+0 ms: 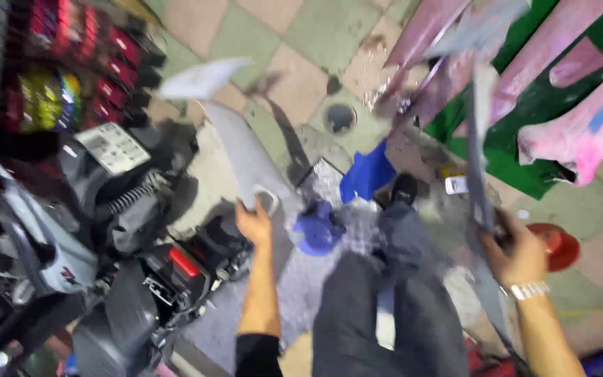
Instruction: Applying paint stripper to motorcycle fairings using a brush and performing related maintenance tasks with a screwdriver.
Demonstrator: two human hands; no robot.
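The picture is blurred by motion. My left hand [254,225] grips the lower end of a curved grey body panel [240,143] that rises up and to the left. My right hand [518,253], with a pale watch at the wrist, is closed around a long narrow grey panel strip [481,132] that stands nearly upright and runs down past my forearm. My legs in dark trousers [378,300] fill the lower middle. A stripped motor scooter [106,230] with bare engine parts and a red tail light sits to the left of my left hand.
Pink-painted body panels [581,132] lie on a green sheet [525,105] at the upper right. A blue cloth [366,174] and a blue object [319,230] lie on the tiled floor ahead. A round floor drain [340,117] is beyond. A red bowl-like thing [560,244] is beside my right hand.
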